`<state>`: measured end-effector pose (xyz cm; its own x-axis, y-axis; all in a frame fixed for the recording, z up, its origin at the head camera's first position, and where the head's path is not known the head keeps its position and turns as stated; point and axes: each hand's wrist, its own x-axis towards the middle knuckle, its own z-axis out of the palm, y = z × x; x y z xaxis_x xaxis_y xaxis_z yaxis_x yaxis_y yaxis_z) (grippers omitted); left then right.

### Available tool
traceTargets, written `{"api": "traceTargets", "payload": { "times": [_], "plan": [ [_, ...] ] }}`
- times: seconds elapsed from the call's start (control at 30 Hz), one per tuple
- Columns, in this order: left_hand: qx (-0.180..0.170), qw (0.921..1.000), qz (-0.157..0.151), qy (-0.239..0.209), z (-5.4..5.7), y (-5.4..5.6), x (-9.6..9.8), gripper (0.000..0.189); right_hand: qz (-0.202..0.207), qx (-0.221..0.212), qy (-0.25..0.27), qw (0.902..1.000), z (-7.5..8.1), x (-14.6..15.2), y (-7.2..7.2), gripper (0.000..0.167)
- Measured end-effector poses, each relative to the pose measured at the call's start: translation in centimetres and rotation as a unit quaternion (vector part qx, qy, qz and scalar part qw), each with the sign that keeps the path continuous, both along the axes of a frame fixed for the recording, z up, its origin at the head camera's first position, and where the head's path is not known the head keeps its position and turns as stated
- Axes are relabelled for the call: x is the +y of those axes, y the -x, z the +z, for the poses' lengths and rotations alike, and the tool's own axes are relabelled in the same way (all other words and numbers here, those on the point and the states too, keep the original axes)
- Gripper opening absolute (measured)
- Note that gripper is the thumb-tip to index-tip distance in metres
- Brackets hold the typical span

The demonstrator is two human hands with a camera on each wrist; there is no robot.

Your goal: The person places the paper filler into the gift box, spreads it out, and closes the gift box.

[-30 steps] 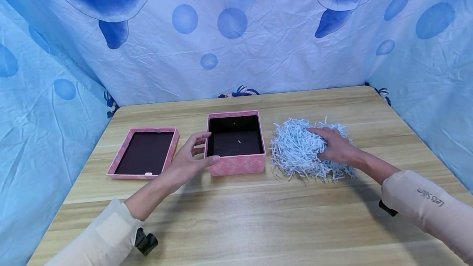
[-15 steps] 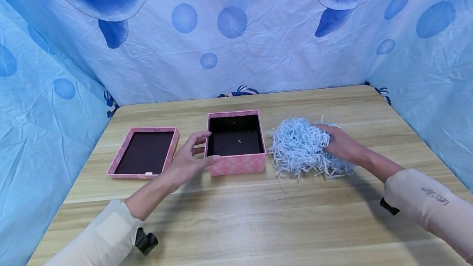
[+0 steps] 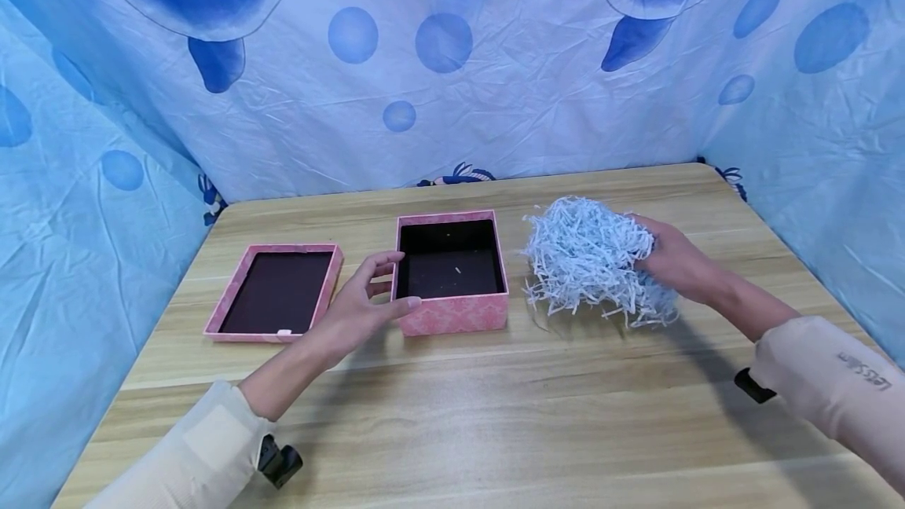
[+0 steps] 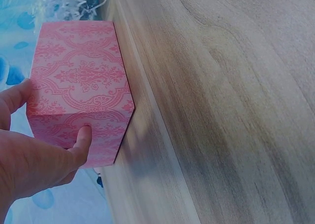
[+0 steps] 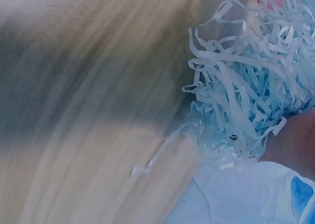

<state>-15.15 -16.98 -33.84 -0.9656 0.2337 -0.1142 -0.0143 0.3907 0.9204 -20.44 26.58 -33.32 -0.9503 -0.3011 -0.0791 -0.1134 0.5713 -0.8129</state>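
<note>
A pink patterned box [image 3: 454, 315] with a black interior stands open-topped mid-table. My left hand [image 3: 357, 310] holds its near left corner, thumb by the front rim and fingers along the left side. In the left wrist view, the fingertips [image 4: 85, 133] touch the box's patterned side [image 4: 78, 69]. My right hand [image 3: 675, 260] grips a big bunch of pale blue shredded paper [image 3: 587, 254] from its right side, to the right of the box. Strands of the shredded paper [image 5: 256, 81] hide most of those fingers in the right wrist view.
The box's shallow pink lid [image 3: 276, 293] lies inside-up on the wooden table [image 3: 452, 422], left of the box. A blue curtain [image 3: 283, 124] with whale prints hangs behind and along both sides of the table.
My right hand has gathered the spread shredded paper into a bunch and raised it, shifting back and slightly right. The left hand, the box and the lid have stayed in place.
</note>
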Motion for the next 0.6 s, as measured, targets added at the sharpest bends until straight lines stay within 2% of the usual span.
{"api": "traceTargets", "payload": {
  "times": [0.13,0.6],
  "plan": [
    [-0.001,1.0000,0.002,-0.002,0.0,0.0,0.0,0.078,-0.003,0.006,0.004,1.0000,0.6,0.3,0.0,0.078],
    [-0.004,1.0000,-0.002,-0.003,-0.2,0.0,-0.1,0.080,-0.017,-0.025,0.029,0.9991,1.4,0.3,0.5,0.083]
  ]
}}
